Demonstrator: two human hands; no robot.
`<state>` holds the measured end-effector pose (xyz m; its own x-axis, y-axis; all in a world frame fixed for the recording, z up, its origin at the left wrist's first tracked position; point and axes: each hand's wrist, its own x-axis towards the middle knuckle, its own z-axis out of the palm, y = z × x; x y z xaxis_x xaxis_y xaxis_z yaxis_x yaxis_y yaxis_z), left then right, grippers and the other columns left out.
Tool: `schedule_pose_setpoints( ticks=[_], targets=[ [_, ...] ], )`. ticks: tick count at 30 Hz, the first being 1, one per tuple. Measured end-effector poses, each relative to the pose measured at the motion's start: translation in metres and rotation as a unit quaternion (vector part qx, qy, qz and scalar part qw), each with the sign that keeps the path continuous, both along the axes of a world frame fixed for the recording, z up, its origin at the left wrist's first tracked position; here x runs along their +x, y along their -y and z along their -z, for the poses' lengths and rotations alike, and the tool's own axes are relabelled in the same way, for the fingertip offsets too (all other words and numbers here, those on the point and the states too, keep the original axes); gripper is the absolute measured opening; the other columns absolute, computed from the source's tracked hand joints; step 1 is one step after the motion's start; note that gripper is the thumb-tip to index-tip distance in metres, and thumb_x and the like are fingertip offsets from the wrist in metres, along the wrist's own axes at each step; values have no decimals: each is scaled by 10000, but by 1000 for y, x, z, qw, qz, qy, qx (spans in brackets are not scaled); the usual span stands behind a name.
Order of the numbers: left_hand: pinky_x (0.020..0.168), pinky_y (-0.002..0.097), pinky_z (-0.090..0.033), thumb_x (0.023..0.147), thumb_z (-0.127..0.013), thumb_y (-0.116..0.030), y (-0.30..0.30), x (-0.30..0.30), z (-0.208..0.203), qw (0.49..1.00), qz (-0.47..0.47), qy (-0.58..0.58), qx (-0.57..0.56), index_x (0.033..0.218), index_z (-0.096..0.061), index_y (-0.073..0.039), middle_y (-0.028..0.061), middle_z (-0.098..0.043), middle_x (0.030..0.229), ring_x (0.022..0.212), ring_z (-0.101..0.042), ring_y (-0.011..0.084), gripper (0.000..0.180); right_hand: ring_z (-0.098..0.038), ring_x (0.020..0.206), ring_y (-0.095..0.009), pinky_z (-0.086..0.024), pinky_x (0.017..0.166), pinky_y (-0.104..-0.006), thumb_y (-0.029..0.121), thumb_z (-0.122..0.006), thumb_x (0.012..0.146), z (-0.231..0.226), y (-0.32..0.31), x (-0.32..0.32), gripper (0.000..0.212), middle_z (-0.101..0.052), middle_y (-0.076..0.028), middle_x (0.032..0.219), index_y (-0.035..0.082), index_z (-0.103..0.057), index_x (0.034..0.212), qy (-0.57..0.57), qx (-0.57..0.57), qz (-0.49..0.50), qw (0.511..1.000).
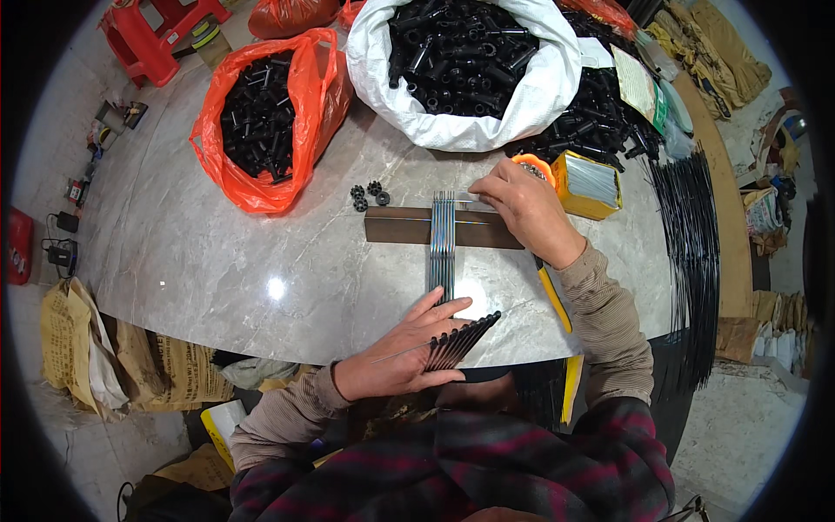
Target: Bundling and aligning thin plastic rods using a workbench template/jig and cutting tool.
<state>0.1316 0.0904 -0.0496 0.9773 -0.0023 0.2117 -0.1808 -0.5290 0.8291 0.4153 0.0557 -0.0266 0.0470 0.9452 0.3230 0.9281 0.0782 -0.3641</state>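
My left hand point(402, 350) lies with fingers stretched and apart across a row of thin metal rods point(443, 235), fingertips touching them near the table's front edge. Beside its thumb, a slanted row of black rods with knobbed ends point(465, 337) fans out. The metal rods lie side by side over a dark brown bar point(396, 226), their far ends beyond it. At those far ends my right hand point(529, 207) is pinched on a small, thin silvery piece, partly hidden by the fingers. Pliers with yellow handles point(554, 300) lie beneath my right wrist.
Small black round parts point(370, 197) sit left of the bar. Behind are a red bag point(322, 113) and a white sack point(522, 122), both of black tubular parts. A yellow box of silvery rods point(591, 196) and an orange dish point(541, 165) stand right; long black rods point(691, 252) lie along that edge.
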Motion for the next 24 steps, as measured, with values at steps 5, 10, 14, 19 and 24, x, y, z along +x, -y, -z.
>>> schedule_pose_setpoints(
  ticks=[5,10,14,19,24],
  targets=[
    [1268,512,-60,913,-769,-286,0,1,2,1000,0,1,1,955,-691,-102,103,-571,1425,1510,-334,327,204,-627,859,-272,-500,747,-370,43,-674,916,1,0,-1,134,-582,-93,933,48,-697,1048,1,-5,3,1000],
    [1268,509,-60,911,-771,-286,0,0,1,1000,-2,8,3,953,-688,-102,103,-572,1424,1512,-334,323,206,-628,860,-269,-507,754,-372,14,-663,902,-1,-1,-4,156,-569,-95,939,38,-698,1052,20,12,-7,1000],
    [1254,551,-129,886,-788,-254,-1,0,1,1000,2,18,22,1096,-642,-73,112,-556,1402,1486,-354,349,313,-630,863,-269,-515,753,-375,-1,-657,890,0,0,-5,186,-563,-96,947,42,-704,1064,38,18,-10,999],
    [1239,593,-197,862,-804,-226,-1,0,1,998,5,35,45,1244,-598,-46,119,-536,1389,1464,-371,371,470,-632,871,-270,-525,752,-384,-17,-651,874,2,-1,-5,235,-554,-95,950,47,-710,1092,22,19,-17,999],
    [1243,590,-194,860,-807,-227,-1,0,1,999,4,33,40,1267,-591,-41,116,-527,1403,1469,-364,369,497,-630,869,-272,-525,756,-386,-31,-645,860,-2,-1,-8,254,-549,-94,945,48,-713,1091,37,19,-14,999]
  ],
)
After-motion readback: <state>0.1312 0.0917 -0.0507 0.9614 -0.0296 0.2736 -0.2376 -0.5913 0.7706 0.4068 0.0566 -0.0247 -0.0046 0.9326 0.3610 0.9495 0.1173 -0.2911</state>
